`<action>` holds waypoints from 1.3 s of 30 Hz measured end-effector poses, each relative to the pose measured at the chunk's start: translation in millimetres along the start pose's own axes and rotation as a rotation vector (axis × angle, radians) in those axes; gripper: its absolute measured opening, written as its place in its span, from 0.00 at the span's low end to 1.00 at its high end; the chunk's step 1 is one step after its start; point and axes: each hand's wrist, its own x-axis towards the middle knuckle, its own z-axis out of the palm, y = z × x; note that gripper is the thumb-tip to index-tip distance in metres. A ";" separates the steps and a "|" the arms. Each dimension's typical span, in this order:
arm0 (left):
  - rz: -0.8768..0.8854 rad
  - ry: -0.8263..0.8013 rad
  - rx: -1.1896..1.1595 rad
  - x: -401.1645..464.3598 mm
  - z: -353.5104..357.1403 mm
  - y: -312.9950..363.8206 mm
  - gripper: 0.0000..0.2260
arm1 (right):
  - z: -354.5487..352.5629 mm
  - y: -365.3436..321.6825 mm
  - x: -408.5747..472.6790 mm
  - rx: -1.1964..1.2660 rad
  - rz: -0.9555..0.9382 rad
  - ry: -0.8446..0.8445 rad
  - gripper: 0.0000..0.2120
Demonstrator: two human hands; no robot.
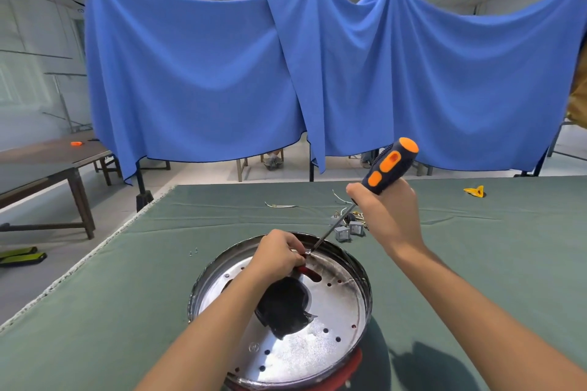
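A round metal pan (365, 279) sits on the green surface (127, 311), close to the near edge, with its open side up so the person can reach inside. The left hand (281, 252) is down in the pan by the far wall. Its fingers are curled and pinch a small metal piece (304, 253), likely to stop it from slipping or turning. The right hand (386, 216) is wrapped tight around the low end of the screwdriver (389, 167), which has a dark blue and orange handle. The tool leans down to the left, so its thin tip meets that small piece right at the left fingers. It looks like a screw is being turned there, but the screw itself is too small to see. A black part (286, 305) lies in the middle of the pan, partly under the left arm. Two tiny screws (193, 252) lie just left of the pan, toward the left edge, maybe set aside so they do not get lost. Some little grey blocks (347, 230) and loose wires (281, 206) lie past the pan toward the far edge, out of the way of the work.
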 end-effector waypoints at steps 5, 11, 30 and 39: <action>-0.007 -0.012 -0.014 0.2 0.6 -0.3 0.06 | 3.3 0.5 2.9 -0.050 -0.035 -0.015 0.16; -0.021 -0.024 -0.034 1.6 1.8 -1.3 0.07 | 3.5 -1.9 2.5 -0.065 -0.057 -0.036 0.16; 0.029 0.013 0.011 2.7 7.5 -6.8 0.09 | 59.1 -46.5 39.0 -0.667 -0.159 -0.205 0.18; 0.062 0.107 -0.129 10.1 7.3 0.0 0.07 | 77.3 -43.4 45.6 -0.786 -0.168 -0.121 0.24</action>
